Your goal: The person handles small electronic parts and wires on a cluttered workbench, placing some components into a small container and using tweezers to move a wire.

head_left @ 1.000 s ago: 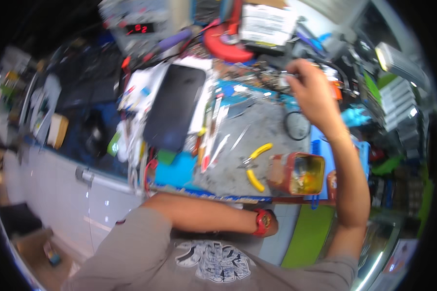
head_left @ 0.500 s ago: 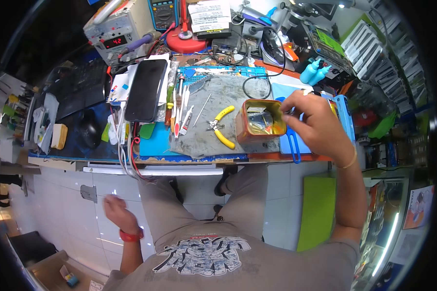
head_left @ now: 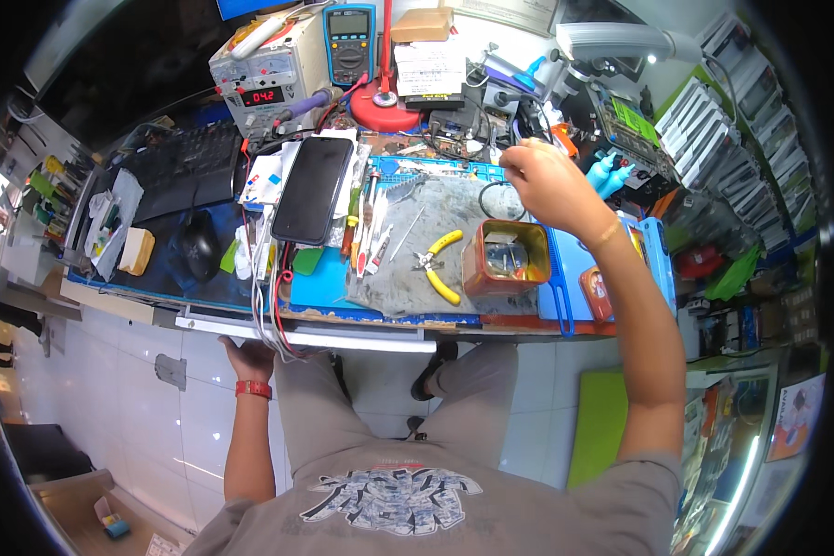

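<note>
My right hand (head_left: 554, 185) is raised over the back right of the bench mat, its fingertips pinched together. What the pinch holds, if anything, is too small to make out. Below it stands an open square tin (head_left: 505, 289) with small parts inside. My left hand (head_left: 248, 360) is at the front edge of a white drawer (head_left: 343, 335) under the bench, thumb and fingers apart, fingertips partly hidden by that edge. Yellow-handled cutters (head_left: 443, 269) lie on the grey mat (head_left: 398, 283) beside tweezers (head_left: 408, 233). A dark phone (head_left: 313, 190) rests further left.
A power supply (head_left: 273, 69), a blue multimeter (head_left: 350, 42) and a round red base (head_left: 394, 109) stand at the back. Light-blue bottles (head_left: 605, 171) are behind my right forearm. Cables (head_left: 267, 310) hang over the front edge. A mouse (head_left: 197, 246) and keyboard (head_left: 181, 171) lie left.
My right hand has moved from the tin's right rim up and leftward over the mat. My left hand has come forward to the drawer edge. The view has shifted slightly.
</note>
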Motion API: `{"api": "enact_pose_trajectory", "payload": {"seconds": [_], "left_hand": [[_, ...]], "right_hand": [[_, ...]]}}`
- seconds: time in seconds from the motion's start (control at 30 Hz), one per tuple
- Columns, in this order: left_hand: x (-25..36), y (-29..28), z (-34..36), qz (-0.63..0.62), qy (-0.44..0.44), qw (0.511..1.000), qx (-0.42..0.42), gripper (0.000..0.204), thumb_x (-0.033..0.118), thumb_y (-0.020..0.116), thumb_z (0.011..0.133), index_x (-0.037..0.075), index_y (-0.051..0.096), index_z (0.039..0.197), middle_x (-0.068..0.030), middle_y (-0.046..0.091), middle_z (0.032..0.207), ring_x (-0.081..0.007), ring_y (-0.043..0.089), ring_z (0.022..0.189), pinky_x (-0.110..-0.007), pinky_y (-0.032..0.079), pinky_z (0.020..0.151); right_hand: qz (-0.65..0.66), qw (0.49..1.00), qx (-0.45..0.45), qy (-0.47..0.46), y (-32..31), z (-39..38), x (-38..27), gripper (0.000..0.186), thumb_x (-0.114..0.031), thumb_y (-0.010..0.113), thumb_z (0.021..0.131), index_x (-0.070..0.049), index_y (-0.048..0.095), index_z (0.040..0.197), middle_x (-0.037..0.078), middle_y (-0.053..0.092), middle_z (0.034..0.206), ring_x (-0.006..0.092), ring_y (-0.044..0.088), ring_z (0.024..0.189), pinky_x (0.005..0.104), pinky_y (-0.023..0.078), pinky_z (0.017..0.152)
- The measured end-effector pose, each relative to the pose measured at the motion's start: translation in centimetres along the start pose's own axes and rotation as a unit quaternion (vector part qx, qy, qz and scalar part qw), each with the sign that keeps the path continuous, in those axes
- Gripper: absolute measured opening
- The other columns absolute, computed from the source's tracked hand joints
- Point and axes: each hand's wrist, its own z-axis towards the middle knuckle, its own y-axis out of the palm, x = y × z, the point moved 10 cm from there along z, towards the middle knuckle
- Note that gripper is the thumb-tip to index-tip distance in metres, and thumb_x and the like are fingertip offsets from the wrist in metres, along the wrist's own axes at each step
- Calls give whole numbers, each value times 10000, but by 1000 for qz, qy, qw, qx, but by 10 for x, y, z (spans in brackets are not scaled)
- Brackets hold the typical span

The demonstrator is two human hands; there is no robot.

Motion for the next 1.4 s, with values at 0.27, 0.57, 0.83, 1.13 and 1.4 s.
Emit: {"api": "enact_pose_trajectory", "payload": {"seconds": [0.27,0.57,0.83,1.13,1.4], "left_hand": [[0,39,-54,91,93,983,-131,720,619,426,1010,107,456,1516,-86,539,1490,-315,515,1369,-489,416,1152],[6,-22,-46,80,122,984,-103,720,562,328,1038,41,447,1521,-163,540,1484,-350,549,1335,-506,458,1123],[1,-52,-46,82,106,981,-140,681,521,410,1043,45,421,1530,-124,502,1519,-328,506,1378,-480,409,1164],[4,-82,-56,75,117,990,-39,654,508,362,1074,61,400,1549,-103,452,1568,-312,454,1421,-464,334,1206],[-2,-73,-58,154,132,979,-20,615,468,343,1081,27,464,1493,-123,545,1481,-312,539,1345,-467,416,1141]], "right_hand": [[-238,967,-61,-74,82,95,17,144,-83,645,812,-40,769,873,177,746,910,352,747,878,443,603,780],[-296,938,-127,-131,117,121,30,136,-112,641,804,-68,770,803,164,752,855,340,747,829,450,597,721],[-280,945,-112,-125,119,117,36,190,-74,609,842,-37,713,997,173,753,908,361,745,855,470,597,737],[99,995,8,21,66,109,39,164,-145,577,972,13,609,1000,233,706,874,428,697,883,486,543,786],[-173,983,-57,-30,102,122,26,240,-217,647,926,-5,718,1013,237,741,990,401,727,934,499,581,808]]}}
